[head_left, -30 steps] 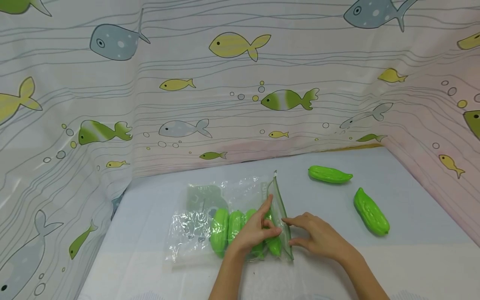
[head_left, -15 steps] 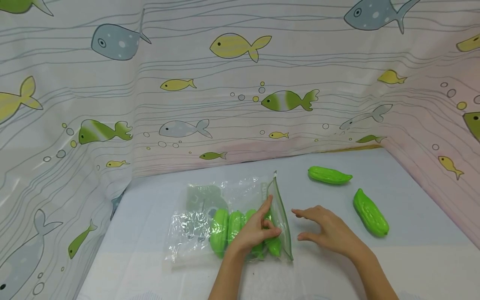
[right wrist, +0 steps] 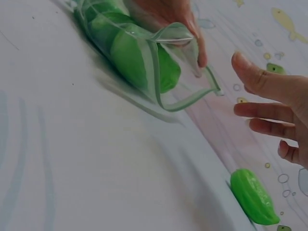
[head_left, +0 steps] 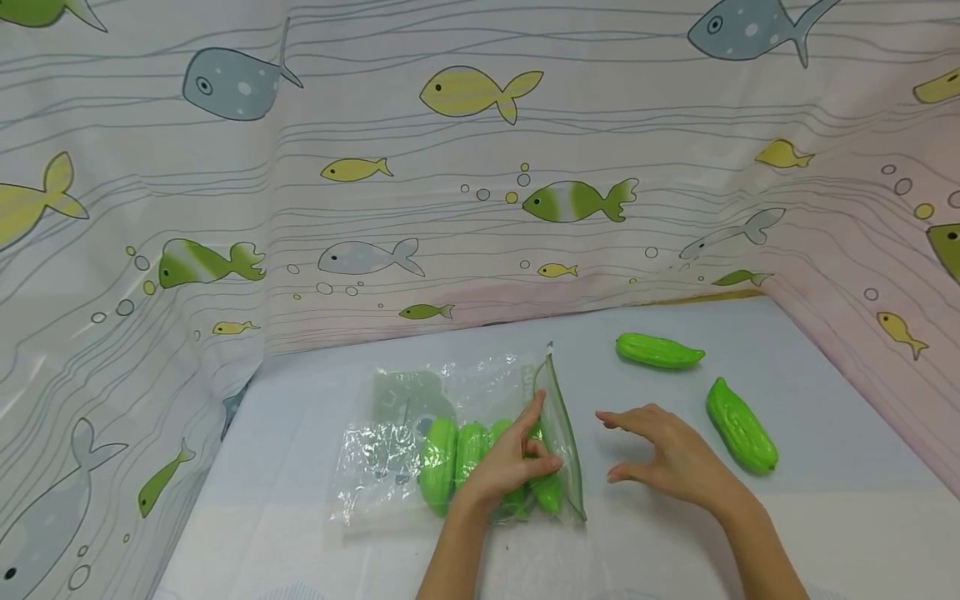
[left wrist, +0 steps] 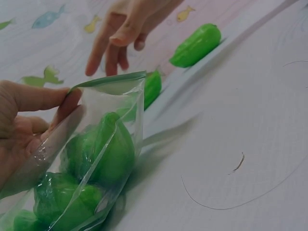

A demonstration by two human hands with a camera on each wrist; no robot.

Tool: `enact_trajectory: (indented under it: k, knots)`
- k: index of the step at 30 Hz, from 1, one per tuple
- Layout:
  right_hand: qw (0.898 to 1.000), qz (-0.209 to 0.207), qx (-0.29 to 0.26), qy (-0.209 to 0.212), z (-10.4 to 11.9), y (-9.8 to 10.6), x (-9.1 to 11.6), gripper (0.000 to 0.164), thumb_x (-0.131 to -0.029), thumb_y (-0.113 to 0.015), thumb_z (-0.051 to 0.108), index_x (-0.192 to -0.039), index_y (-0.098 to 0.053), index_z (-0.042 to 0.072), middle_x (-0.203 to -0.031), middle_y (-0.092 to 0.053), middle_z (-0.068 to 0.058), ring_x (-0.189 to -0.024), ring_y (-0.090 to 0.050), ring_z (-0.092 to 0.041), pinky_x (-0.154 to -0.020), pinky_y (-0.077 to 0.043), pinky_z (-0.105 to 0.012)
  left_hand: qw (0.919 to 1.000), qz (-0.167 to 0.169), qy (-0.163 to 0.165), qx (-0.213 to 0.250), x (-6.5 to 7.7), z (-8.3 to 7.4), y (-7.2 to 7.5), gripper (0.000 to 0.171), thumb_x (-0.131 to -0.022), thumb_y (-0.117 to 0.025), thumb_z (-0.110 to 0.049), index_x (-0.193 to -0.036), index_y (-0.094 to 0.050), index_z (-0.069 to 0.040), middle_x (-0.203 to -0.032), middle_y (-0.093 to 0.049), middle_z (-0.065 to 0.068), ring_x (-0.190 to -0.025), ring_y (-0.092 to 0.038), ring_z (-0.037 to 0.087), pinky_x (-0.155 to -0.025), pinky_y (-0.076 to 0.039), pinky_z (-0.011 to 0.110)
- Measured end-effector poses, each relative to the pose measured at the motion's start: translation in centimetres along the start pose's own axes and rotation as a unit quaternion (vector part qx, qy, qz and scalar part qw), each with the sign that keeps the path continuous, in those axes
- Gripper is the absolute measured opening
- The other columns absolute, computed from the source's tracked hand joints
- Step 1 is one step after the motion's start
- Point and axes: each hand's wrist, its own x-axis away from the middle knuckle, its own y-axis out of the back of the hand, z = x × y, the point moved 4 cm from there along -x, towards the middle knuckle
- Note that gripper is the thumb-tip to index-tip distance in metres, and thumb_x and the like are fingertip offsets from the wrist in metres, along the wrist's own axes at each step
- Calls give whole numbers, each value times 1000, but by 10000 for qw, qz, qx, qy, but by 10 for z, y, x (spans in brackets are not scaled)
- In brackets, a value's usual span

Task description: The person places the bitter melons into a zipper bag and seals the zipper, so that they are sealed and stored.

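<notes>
A clear zip bag (head_left: 561,425) with a green-edged mouth lies on the table, its mouth facing right. Several green, ribbed, cucumber-shaped vegetables (head_left: 438,467) lie side by side inside it, glossy like plastic. My left hand (head_left: 510,462) holds the bag at its mouth; in the left wrist view, thumb and finger pinch the rim. The right wrist view shows the mouth (right wrist: 156,77) gaping. Just right of the bag, my right hand (head_left: 667,454) is apart from it, fingers spread and holding nothing. Two loose vegetables, one farther back (head_left: 660,350) and one nearer (head_left: 741,427), lie beyond that hand.
A pale cloth covers the table (head_left: 637,550). Behind it and along both sides hangs a fish-patterned curtain (head_left: 465,225). A thin dark hair (left wrist: 226,208) lies on the cloth in the left wrist view.
My right hand has let go of the bag's rim and drawn back to the right, its fingers opening. My left hand and the bag stay where they were.
</notes>
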Motion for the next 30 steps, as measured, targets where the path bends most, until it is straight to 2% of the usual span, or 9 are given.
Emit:
enact_trajectory:
  k: [3, 5, 7, 10, 14, 22, 25, 30]
  knots:
    - [10000, -40, 14, -61, -1, 3, 1, 71, -66, -82, 47, -128, -64, 19, -106, -68, 10, -98, -57, -9, -79, -51, -35, 10000, -10, 15, 39, 0, 0, 0, 94, -84, -68, 5, -156, -13, -20, -141, -39, 18, -68, -58, 8, -65, -48, 21]
    - [9999, -53, 12, -97, -2, 5, 1, 70, -66, -81, 48, -128, -64, 19, -107, -68, 11, -98, -57, -9, -79, -50, -34, 10000, -14, 39, 54, 0, -1, 0, 94, -84, -68, 5, -156, -13, -21, -133, -45, 21, -68, -58, 8, -66, -48, 21]
    - [9999, -73, 24, -111, -3, 7, 2, 71, -66, -82, 48, -127, -64, 18, -107, -68, 11, -98, -57, -9, -79, -50, -33, 10000, -21, 53, 79, 1, -1, 0, 94, -84, -68, 5, -156, -13, -22, -133, -45, 20, -68, -58, 8, -66, -48, 21]
    - [9998, -75, 63, -159, -4, 10, 2, 73, -62, -85, 44, -127, -65, 17, -108, -68, 11, -99, -57, -9, -79, -50, -33, 9999, -21, 39, 91, 1, 0, 0, 95, -84, -68, 6, -156, -13, -23, -148, -34, 16, -70, -58, 8, -67, -49, 21]
    - [9995, -70, 74, -285, -6, 14, 3, 75, -59, -89, 37, -127, -65, 17, -109, -68, 11, -99, -57, -9, -79, -49, -32, 9999, -11, -2, 109, 0, 1, 0, 95, -84, -68, 6, -156, -13, -23, -160, -8, 5, -72, -58, 7, -69, -49, 21]
    - [9994, -226, 116, -238, -10, 20, 6, 73, -61, -85, 45, -126, -66, 17, -110, -68, 10, -98, -57, -8, -81, -45, -21, 9999, 3, 7, 137, 0, 2, 0, 95, -83, -68, 7, -156, -12, -22, -160, -8, 6, -73, -59, 7, -69, -49, 21]
    - [9994, -260, 99, -214, -12, 21, 7, 73, -59, -88, 42, -124, -67, 16, -111, -68, 8, -99, -56, -7, -83, -43, -17, 9999, -7, 2, 132, -1, 2, 0, 95, -83, -68, 7, -156, -12, -21, -161, -8, 6, -73, -59, 7, -69, -49, 21]
    - [9992, -315, 157, -205, -13, 23, 8, 74, -58, -89, 38, -124, -66, 15, -112, -69, 6, -97, -57, -10, -81, -44, -18, 9999, -30, 23, 97, -1, 3, 0, 95, -83, -68, 7, -156, -13, -22, -161, -8, 5, -72, -58, 7, -68, -48, 21]
